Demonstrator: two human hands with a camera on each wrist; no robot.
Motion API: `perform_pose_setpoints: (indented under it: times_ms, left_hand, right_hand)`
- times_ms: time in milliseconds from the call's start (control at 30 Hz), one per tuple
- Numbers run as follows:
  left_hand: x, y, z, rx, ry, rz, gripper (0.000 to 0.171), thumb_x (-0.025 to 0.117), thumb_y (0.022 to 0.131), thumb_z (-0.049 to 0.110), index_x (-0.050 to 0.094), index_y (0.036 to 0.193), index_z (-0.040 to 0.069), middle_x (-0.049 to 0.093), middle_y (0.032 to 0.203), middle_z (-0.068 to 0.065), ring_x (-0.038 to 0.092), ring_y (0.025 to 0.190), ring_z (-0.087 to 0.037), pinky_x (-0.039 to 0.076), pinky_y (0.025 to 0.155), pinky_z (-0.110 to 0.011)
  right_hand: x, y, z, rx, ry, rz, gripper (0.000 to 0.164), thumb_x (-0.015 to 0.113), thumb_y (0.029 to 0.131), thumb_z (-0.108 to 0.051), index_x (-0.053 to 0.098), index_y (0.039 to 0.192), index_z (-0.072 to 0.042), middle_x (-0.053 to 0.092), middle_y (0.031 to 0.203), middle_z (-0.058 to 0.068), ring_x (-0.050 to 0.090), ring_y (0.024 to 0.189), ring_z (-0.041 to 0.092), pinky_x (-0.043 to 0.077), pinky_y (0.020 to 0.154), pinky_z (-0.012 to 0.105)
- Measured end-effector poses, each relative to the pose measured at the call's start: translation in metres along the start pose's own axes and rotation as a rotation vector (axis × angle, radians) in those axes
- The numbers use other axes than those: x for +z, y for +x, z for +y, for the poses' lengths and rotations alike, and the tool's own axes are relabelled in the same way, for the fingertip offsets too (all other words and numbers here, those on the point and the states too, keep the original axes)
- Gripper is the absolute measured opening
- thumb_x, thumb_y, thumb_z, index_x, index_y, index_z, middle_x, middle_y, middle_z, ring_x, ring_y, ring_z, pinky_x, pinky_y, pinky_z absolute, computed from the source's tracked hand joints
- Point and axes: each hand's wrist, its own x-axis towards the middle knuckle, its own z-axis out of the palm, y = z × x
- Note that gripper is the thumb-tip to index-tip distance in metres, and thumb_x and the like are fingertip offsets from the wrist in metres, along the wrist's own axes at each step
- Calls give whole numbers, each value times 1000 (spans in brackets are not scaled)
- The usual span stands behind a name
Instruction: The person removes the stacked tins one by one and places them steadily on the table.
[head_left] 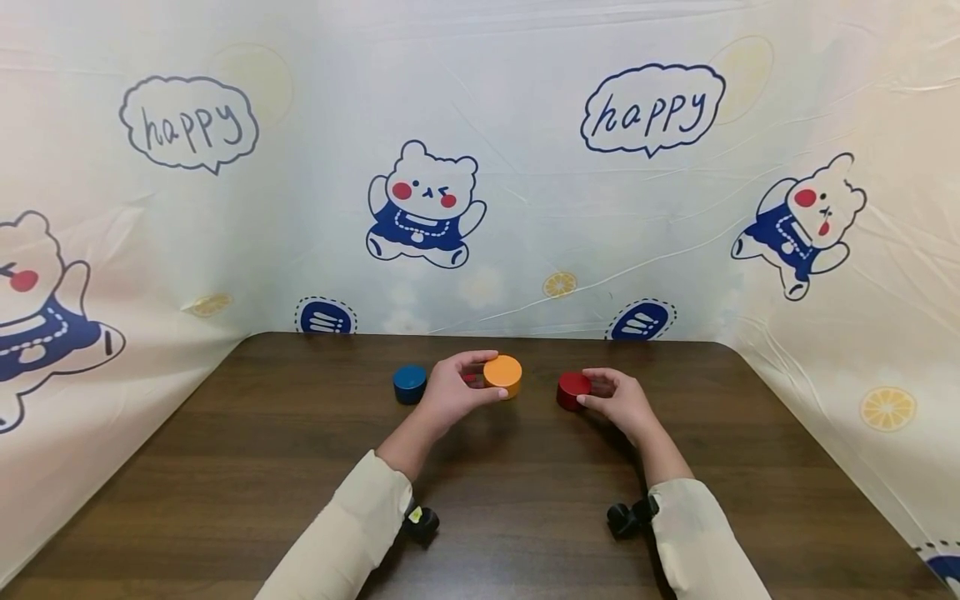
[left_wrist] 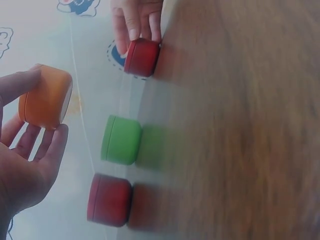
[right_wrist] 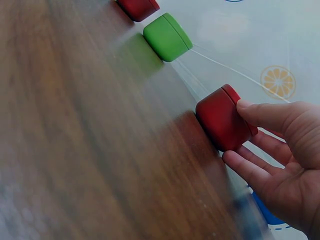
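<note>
My left hand (head_left: 459, 387) holds an orange round tin (head_left: 502, 375) between thumb and fingers, raised above the table. The left wrist view shows this orange tin (left_wrist: 46, 96) well off the wood. My right hand (head_left: 621, 402) grips a dark red tin (head_left: 573, 391), which sits on the table in the right wrist view. Between the hands, a green tin (right_wrist: 167, 37) and a second red tin (left_wrist: 110, 200) rest on the wood. In the head view the green one is hidden, and only a sliver of that second red tin (head_left: 470, 378) shows through my left fingers.
A blue tin (head_left: 409, 385) stands left of my left hand. All this is near the far edge of the dark wooden table (head_left: 517, 533). A printed cloth (head_left: 525, 233) with bears hangs behind and along both sides. Black wrist cameras (head_left: 422, 525) sit at both sleeves.
</note>
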Motion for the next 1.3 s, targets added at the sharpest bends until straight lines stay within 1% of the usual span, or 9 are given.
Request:
perform_pose_setpoints:
  times_ms: [133,367,633,833,967,1033,1167,1300]
  left_hand:
    - [-8,-1,0,-17,3,16,57,85,75,12,64,128,16,61,126,-4,60,112,-27,53,91,-36]
    - [-20,-2,-2,-40,21,44,60,85,76,14,62,131,15,60,126,-5,58,113,-27,53,91,-37]
    - [-32,-4,-4,-43,21,73,57,85,76,13,63,129,18,60,127,-6,58,114,-27,51,93,-38]
    - [-41,-4,-6,-23,25,86,61,86,74,14,62,130,13,59,128,-9,58,115,-28,49,97,-39]
    - [-48,-3,-8,-9,7,81,63,86,75,13,60,133,10,58,130,-9,57,117,-28,49,97,-40]
    - [-53,-2,-8,-17,7,85,62,85,76,13,60,133,11,57,131,-9,57,117,-29,49,97,-40]
    - [-62,-2,-8,-59,26,100,60,85,77,14,61,132,15,56,131,-8,55,118,-30,50,96,-39]
    - [-70,-3,-7,-81,39,104,60,85,76,15,61,131,16,56,132,-9,53,120,-30,49,96,-39]
  right_hand:
    - [0,0,1,-7,-11,10,50,75,86,-11,58,133,-6,57,134,20,57,119,35,49,96,41]
    - [0,0,1,-16,-9,15,49,76,86,-10,59,132,-6,57,133,20,58,117,35,50,95,41]
    - [0,0,1,-10,-9,16,49,76,86,-11,58,132,-6,57,134,19,57,118,35,50,96,41]
    - [0,0,1,-6,-10,10,50,76,86,-12,58,132,-5,56,134,20,57,118,35,50,96,41]
    - [-2,0,0,4,-17,6,51,76,86,-13,57,133,-5,55,135,20,56,119,35,50,96,41]
    - [-2,0,-1,10,-16,3,51,75,86,-14,57,133,-6,55,136,20,56,119,35,49,97,42]
    - [-2,0,-2,12,-17,-3,52,75,86,-14,57,134,-6,55,136,20,56,119,35,49,97,42]
    - [-1,-1,-2,10,-15,-4,51,75,86,-13,57,134,-6,55,136,20,56,119,36,49,97,42]
